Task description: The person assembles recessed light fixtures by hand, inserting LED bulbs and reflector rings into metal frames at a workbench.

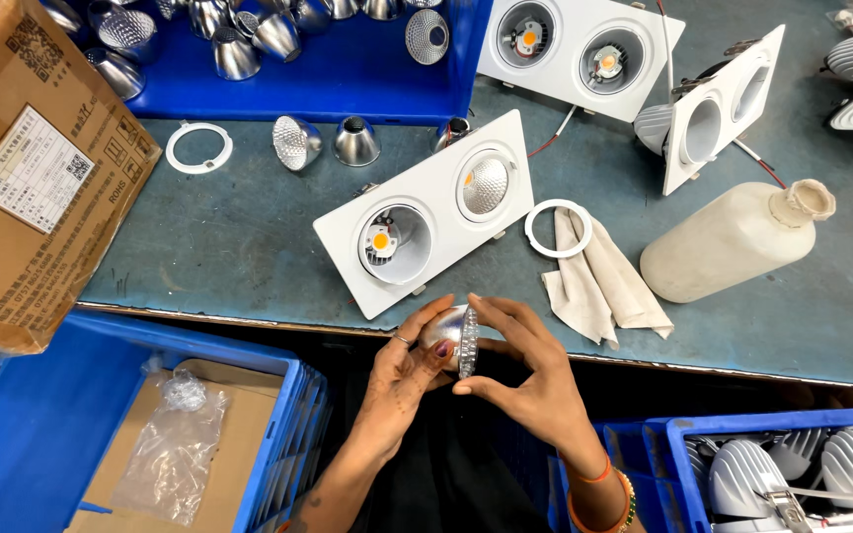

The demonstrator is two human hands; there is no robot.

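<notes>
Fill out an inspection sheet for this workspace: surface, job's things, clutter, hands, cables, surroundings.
Surface: grey-blue bench top, scuffed, crowded along its far edge.
Job's things: silver reflector cup held in both hands over the bench's near edge; white twin downlight frame just beyond, one socket with a reflector fitted, the other showing a bare LED.
Clutter: white ring overlapping a folded cloth; plastic bottle lying on its side; loose reflectors; second white ring.
Hands: left hand cradles the cup's body; right hand pinches its rim.
Cables: red and white wires between the frames.
Surroundings: cardboard box; blue crates near and far.
</notes>
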